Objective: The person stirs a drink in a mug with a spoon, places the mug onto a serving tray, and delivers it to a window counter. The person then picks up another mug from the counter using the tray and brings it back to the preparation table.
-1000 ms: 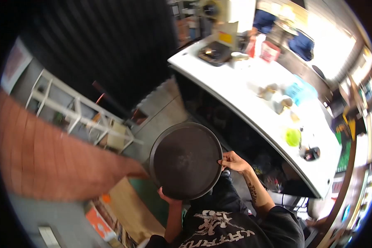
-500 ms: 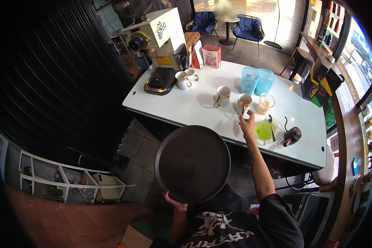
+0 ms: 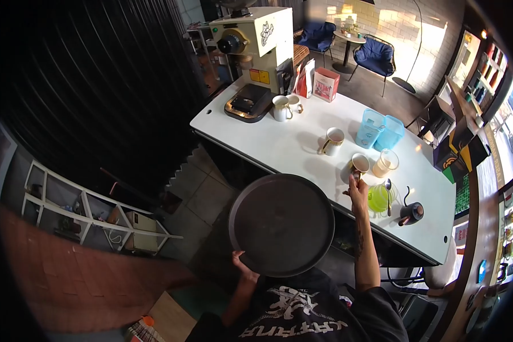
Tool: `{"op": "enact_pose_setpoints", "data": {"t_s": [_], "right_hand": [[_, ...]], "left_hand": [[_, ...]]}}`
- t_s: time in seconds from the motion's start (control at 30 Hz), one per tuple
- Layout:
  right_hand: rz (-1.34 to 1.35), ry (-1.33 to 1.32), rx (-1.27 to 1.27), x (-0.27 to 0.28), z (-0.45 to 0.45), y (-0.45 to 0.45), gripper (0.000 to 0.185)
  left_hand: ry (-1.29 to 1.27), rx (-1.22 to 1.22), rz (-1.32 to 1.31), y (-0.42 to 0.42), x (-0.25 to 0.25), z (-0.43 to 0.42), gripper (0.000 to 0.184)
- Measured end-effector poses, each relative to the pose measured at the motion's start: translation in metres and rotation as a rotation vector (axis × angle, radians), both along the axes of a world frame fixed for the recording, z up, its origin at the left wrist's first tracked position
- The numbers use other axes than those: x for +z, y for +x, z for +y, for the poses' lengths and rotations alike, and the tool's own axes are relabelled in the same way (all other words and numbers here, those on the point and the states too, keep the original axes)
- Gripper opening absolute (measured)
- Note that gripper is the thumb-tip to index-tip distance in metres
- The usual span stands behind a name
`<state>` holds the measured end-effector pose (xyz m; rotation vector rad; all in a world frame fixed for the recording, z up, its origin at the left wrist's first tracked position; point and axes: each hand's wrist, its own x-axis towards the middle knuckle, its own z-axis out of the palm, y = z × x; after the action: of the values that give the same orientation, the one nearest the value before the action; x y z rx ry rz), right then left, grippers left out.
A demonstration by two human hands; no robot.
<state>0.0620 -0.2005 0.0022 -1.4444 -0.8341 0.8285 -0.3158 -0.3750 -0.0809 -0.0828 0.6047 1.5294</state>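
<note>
My left hand (image 3: 246,267) grips the lower left rim of a large round black tray (image 3: 282,225), held in front of my body. At the table's near side, my right hand (image 3: 357,195) is closed on the handle of a white mug (image 3: 359,162). Whether that mug touches the table cannot be made out. Another white mug with a gold handle (image 3: 333,141) stands farther back. Close by on the right are a glass cup with pale brown contents (image 3: 385,164), a bright green glass vessel (image 3: 377,199) and a spoon (image 3: 389,194).
On the white table (image 3: 256,134) stand a black gooseneck kettle (image 3: 411,213), blue plastic containers (image 3: 370,130), two cups (image 3: 281,108), a pink-and-white box (image 3: 325,84) and a cream grinder (image 3: 256,45). A white metal rack (image 3: 85,214) lies left. Blue chairs (image 3: 375,57) are beyond.
My right hand has closed on the mug's handle, where its fingers were reaching before. The camera view has turned, so the table appears shifted right. The tray stays in my left hand.
</note>
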Motion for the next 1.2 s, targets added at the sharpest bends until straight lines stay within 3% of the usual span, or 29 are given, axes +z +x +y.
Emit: {"op": "enact_pose_setpoints", "data": {"t_s": [0.1,0.23,0.27,0.4,0.63,0.73,0.8,0.83,0.87,0.93,0.97,1.03,1.13,1.17,1.2], "right_hand": [[-0.113,0.006,0.115,0.039,-0.035,-0.024,0.037],[-0.179,0.005,0.295,0.092,-0.074,-0.07,0.041],[-0.218,0.007,0.375,0.1,-0.082,-0.081,0.034],[-0.298,-0.001,0.554,0.117,-0.102,-0.135,0.033],[-0.244,-0.012,0.877,0.111,-0.121,-0.224,0.048],[-0.275,-0.082,0.963,0.104,-0.122,-0.253,0.053],[-0.387,0.014,1.008,0.099,-0.121,-0.269,0.057],[-0.386,0.007,1.019,0.095,-0.12,-0.276,0.057],[-0.367,0.03,1.045,0.091,-0.117,-0.283,0.054],[-0.349,0.057,1.083,0.095,-0.108,-0.302,0.051],[-0.345,0.042,1.113,0.099,-0.103,-0.31,0.049],[-0.394,0.069,1.198,0.098,-0.087,-0.325,0.037],[-0.329,0.152,1.288,0.098,-0.058,-0.354,0.03],[-0.428,0.074,1.326,0.107,-0.044,-0.36,0.03],[-0.426,0.09,1.34,0.112,-0.027,-0.368,0.03]], "left_hand": [[-0.161,0.055,0.138,-0.005,-0.004,-0.003,0.051],[-0.146,0.009,0.152,-0.015,-0.005,-0.009,0.051],[-0.104,-0.015,0.17,-0.015,0.0,-0.011,0.052],[-0.117,0.041,0.213,-0.023,0.02,-0.021,0.054],[-0.01,0.14,0.11,-0.06,0.034,-0.052,0.058],[0.134,0.15,0.075,-0.085,0.015,-0.066,0.058],[0.212,0.259,0.002,-0.101,0.001,-0.075,0.059],[0.203,0.269,0.001,-0.109,-0.027,-0.081,0.059],[0.13,0.381,0.274,-0.117,-0.068,-0.089,0.06],[0.049,0.501,0.549,-0.129,-0.061,-0.084,0.06],[0.103,0.67,1.083,-0.134,-0.057,-0.085,0.054],[0.147,0.829,1.625,-0.142,-0.027,-0.077,0.049],[0.054,0.956,1.489,-0.166,-0.03,-0.056,0.033],[0.047,0.799,0.969,-0.192,-0.06,-0.062,0.023],[0.063,0.71,0.723,-0.211,-0.077,-0.061,0.018]]}}
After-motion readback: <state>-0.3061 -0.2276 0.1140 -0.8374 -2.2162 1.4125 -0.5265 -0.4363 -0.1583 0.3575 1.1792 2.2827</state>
